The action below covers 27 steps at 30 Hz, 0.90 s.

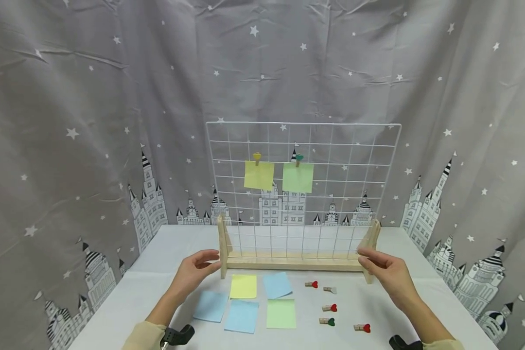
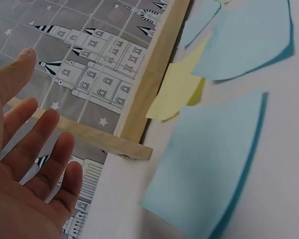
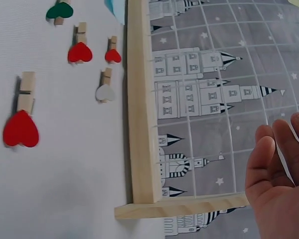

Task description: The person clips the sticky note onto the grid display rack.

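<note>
A white wire grid (image 1: 328,181) stands upright in a wooden base (image 1: 288,263) on the white table. My left hand (image 1: 197,272) is beside the base's left end, fingers loosely bent and nothing in them; whether a fingertip touches the wood I cannot tell. At the right end hovers my right hand (image 1: 389,274), its fingers likewise bent loosely and holding nothing. A yellow sticky note (image 1: 259,176) hangs on the grid under a yellow heart clothespin (image 1: 256,157). Right of it, a green heart clothespin (image 1: 299,158) holds a green sticky note (image 1: 298,178).
In front of the base lie blue sticky notes (image 1: 241,316), a yellow note (image 1: 243,287) and a green note (image 1: 281,313). Several small heart clothespins (image 1: 329,308), red, green and white, lie to their right. A grey star-and-castle curtain (image 1: 253,73) hangs behind.
</note>
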Motion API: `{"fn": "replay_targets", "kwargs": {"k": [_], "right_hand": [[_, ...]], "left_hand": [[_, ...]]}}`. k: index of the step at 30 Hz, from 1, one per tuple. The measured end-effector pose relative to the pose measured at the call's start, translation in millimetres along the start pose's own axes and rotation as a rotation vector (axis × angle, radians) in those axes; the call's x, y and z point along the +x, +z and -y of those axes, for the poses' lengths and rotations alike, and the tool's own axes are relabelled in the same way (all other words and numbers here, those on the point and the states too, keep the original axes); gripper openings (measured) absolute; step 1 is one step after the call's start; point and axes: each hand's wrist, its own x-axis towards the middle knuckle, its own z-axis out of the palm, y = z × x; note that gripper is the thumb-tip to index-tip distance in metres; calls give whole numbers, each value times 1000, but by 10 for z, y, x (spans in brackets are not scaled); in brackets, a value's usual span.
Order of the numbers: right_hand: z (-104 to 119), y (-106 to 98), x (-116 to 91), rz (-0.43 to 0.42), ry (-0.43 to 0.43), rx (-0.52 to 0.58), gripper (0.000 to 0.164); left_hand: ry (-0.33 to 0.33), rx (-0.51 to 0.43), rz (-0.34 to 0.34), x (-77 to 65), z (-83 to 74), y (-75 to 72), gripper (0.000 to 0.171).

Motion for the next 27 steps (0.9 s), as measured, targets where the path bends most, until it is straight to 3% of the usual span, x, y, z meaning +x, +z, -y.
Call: {"fn": "replay_targets", "kwargs": {"k": [9, 19, 27], "right_hand": [[-165, 17, -94, 33, 95, 61, 56], [-461, 68, -215, 1, 141, 137, 49], [-639, 130, -286, -37, 203, 165, 52]], "left_hand": [[-11, 51, -1, -85, 201, -4, 53], [-126, 36, 6, -148, 427, 46, 44], [-111, 73, -30, -198, 550, 46, 37]]}}
